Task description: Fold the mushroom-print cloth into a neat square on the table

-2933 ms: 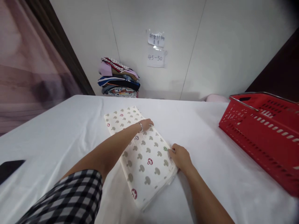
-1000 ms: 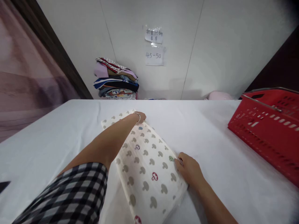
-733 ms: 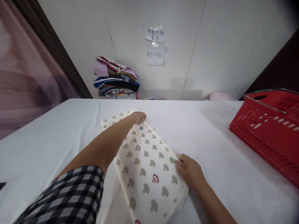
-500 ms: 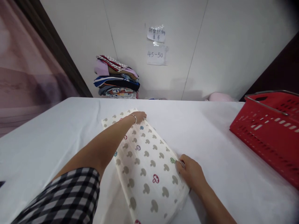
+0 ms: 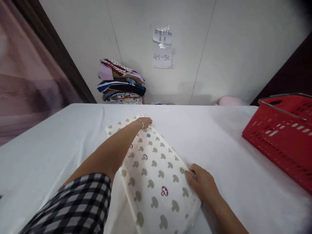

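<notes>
Left hand (image 5: 145,122) outstretched — right hand (image 5: 203,185) flat, near.
</notes>
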Demonstrator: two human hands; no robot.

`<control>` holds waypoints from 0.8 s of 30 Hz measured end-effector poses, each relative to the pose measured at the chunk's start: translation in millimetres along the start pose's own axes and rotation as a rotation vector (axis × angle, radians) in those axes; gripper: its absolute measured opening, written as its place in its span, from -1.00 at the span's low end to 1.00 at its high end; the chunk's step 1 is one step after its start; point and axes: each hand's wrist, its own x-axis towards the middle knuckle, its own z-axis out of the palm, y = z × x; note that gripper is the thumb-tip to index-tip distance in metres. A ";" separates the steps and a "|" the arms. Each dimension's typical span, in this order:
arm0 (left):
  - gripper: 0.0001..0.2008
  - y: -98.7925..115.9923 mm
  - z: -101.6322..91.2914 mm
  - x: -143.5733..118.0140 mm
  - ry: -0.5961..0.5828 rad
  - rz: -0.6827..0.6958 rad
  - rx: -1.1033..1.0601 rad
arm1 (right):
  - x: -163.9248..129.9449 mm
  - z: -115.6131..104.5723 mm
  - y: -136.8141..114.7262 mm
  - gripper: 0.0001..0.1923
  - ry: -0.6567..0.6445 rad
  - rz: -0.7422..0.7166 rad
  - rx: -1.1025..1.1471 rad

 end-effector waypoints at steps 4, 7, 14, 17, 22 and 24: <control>-0.62 -5.0 -2.0 4.2 0.008 0.000 0.007 | 0.9 3.1 2.1 -0.78 -0.008 0.008 -0.004; -0.64 -6.4 -0.1 3.2 0.031 0.004 0.013 | 1.4 5.2 3.6 -0.78 -0.010 0.007 -0.015; -0.61 -5.8 4.3 -0.2 0.061 0.005 -0.004 | 0.7 4.9 3.3 -0.77 -0.023 0.012 -0.013; -0.62 -5.5 2.6 1.6 0.056 0.008 -0.016 | 1.0 4.8 3.4 -0.77 -0.025 0.012 -0.005; -0.60 -6.4 5.7 3.5 0.063 -0.008 -0.045 | 1.4 5.7 4.6 -0.77 -0.034 0.009 0.004; -0.60 -7.6 6.3 3.3 0.064 -0.016 -0.056 | 1.1 5.8 5.0 -0.76 -0.030 0.008 0.009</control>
